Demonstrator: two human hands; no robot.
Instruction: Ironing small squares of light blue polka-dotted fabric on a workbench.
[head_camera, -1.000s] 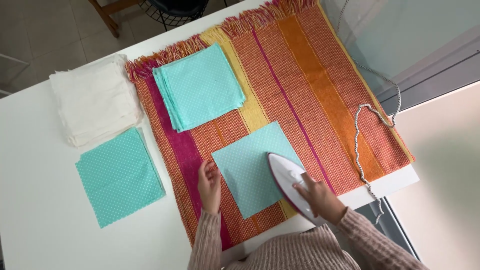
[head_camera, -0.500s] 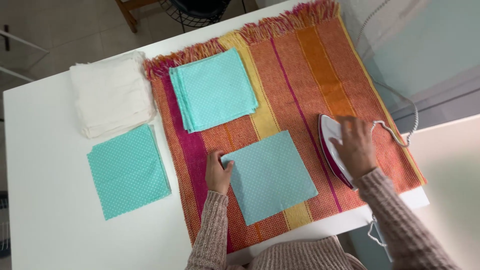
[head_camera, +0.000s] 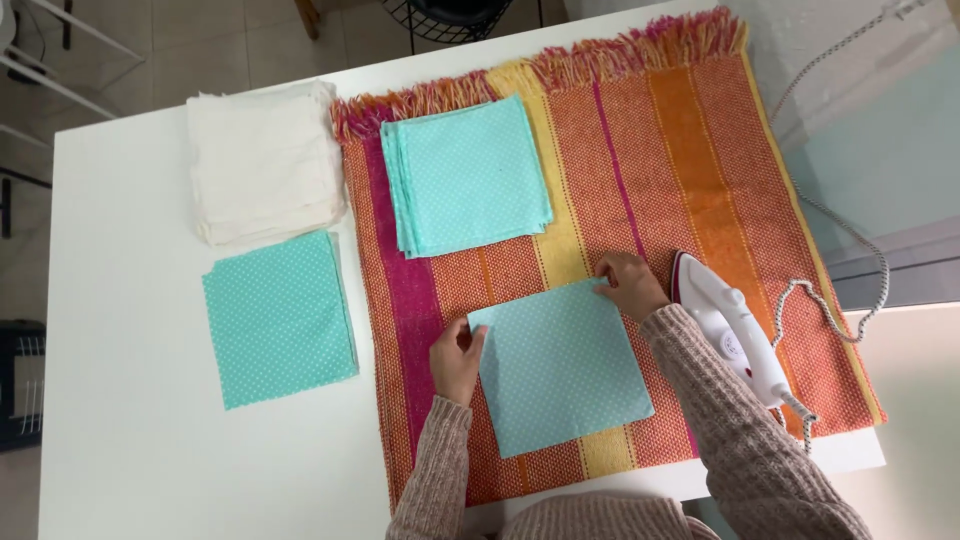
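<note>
Left hand (head_camera: 457, 358) pinching left corner of teal dotted square (head_camera: 560, 365) on striped woven mat (head_camera: 700, 180); right hand (head_camera: 630, 285) gripping top corner. Iron (head_camera: 728, 335) parked alongside. One square done on tabletop (head_camera: 130, 200) at left; stack (head_camera: 468, 175) waiting.

We reach in with both sleeved arms; our left hand (head_camera: 457, 358) pinches the near-left corner of the teal cloth square (head_camera: 560, 365), our right hand (head_camera: 630, 285) pinches its far-right corner, fingers curled, wrists bent slightly inward
</note>
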